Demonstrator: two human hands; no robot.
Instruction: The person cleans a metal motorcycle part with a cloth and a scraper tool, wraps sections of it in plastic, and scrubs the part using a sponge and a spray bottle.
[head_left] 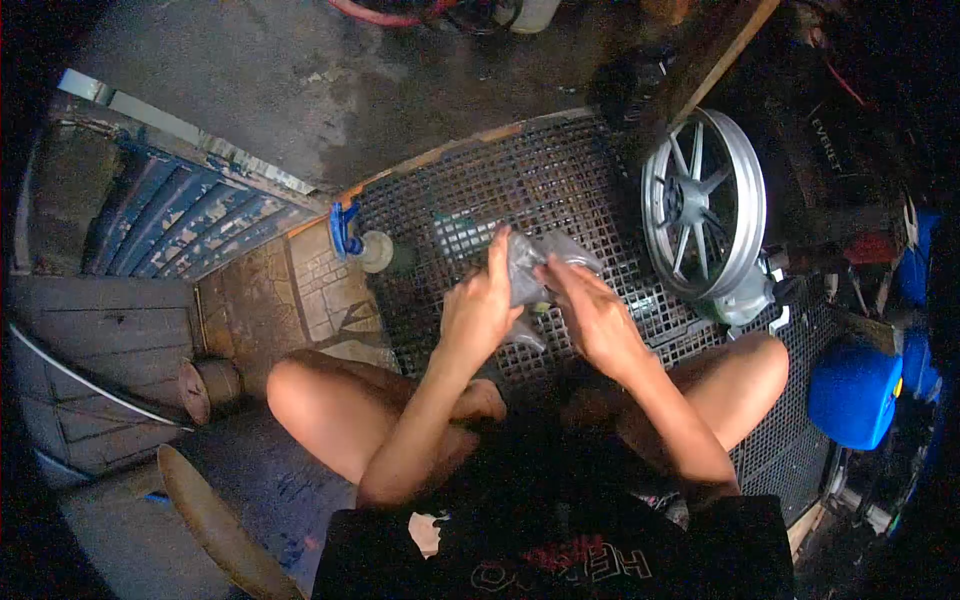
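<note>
A shiny grey piece (524,272), perhaps metal or plastic, is between my hands above the grid flooring; its exact kind I cannot make out. My left hand (481,308) is closed on its left side, with the index finger pointing up along the edge. From the right, my right hand (597,318) grips the same piece, its fingers laid together across the surface and slightly blurred. The right thumb is hidden. Another bit of grey (525,338) shows just below the left hand, and I cannot tell whether it belongs to the same piece.
Black grid flooring (440,205) lies under the hands. A silver spoked wheel rim (752,205) leans at right by a wooden post (735,55). At far right stands a blue jerrycan (855,393). A blue-topped item (345,230) is at the grid's left edge, near a peeling blue panel (190,215).
</note>
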